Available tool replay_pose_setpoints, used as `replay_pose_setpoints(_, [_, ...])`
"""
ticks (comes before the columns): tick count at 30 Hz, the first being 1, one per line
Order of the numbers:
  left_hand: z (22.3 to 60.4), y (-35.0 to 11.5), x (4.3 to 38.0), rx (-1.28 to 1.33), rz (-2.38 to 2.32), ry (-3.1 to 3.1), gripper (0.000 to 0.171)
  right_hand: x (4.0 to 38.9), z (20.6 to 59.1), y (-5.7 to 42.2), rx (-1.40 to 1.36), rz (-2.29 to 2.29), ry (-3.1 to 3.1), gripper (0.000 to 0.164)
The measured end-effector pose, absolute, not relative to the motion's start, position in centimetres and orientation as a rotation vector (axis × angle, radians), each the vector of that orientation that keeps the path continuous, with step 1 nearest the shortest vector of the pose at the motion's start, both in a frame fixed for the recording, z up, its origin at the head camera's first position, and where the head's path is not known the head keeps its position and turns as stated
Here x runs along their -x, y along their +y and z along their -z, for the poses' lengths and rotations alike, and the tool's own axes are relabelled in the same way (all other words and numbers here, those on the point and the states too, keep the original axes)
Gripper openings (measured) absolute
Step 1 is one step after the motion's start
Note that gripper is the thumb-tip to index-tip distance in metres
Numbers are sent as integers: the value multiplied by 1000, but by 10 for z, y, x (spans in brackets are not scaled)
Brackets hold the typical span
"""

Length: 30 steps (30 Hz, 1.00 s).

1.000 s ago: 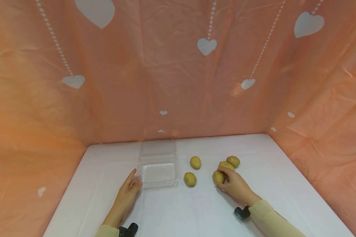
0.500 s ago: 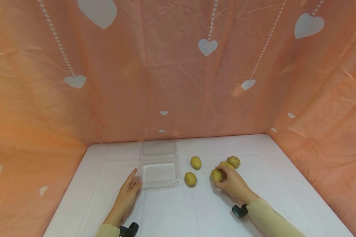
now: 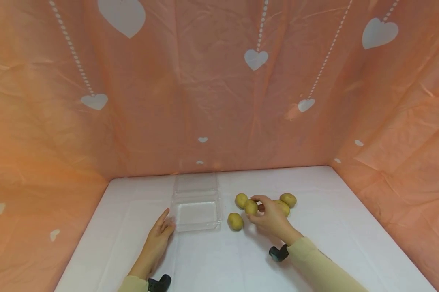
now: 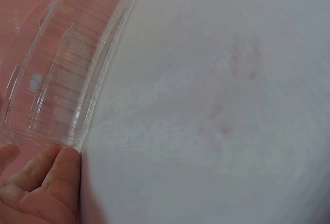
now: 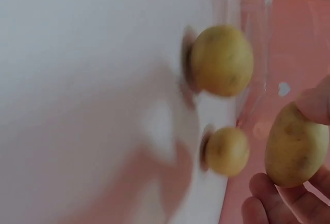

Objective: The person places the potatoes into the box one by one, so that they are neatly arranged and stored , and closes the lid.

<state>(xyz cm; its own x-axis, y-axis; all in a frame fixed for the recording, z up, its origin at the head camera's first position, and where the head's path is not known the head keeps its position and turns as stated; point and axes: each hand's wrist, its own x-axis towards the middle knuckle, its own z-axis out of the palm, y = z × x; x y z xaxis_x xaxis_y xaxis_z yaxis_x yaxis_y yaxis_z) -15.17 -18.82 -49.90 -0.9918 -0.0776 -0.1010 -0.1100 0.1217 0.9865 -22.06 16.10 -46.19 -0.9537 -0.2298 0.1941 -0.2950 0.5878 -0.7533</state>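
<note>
My right hand (image 3: 274, 219) pinches a yellow-brown potato (image 3: 251, 207) between thumb and fingers, lifted off the table as the right wrist view shows. Two more potatoes lie close by on its left: one (image 3: 235, 222) nearer me, another (image 3: 240, 199) farther back. Beyond the right hand sit a partly covered potato (image 3: 284, 207) and a further potato (image 3: 288, 199). My left hand (image 3: 157, 239) stays at the left side of a clear plastic clamshell box (image 3: 197, 227), fingers extended. In the left wrist view its fingertips (image 4: 67, 154) touch the box's edge.
The clamshell's lid (image 3: 195, 182) is folded back toward the far edge of the table (image 3: 212, 263), which has a white cover. Behind and at both sides hangs an orange-pink curtain (image 3: 219, 101) with white hearts.
My right hand has raised a potato from beside the right-hand group and carried it left, near the two middle potatoes. The left hand and the box have kept their places.
</note>
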Motion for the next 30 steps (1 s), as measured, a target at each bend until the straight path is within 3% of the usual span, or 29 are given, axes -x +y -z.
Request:
replay_pose_setpoints(18, [502,-192,152,218,-2051,2355,61,230,451,68,-622,-1508,-2640,53])
replay_pose_setpoints(30, [504,-188,153,221,-2032,2380,61,229,450,18,-585,-1593,-2649,54])
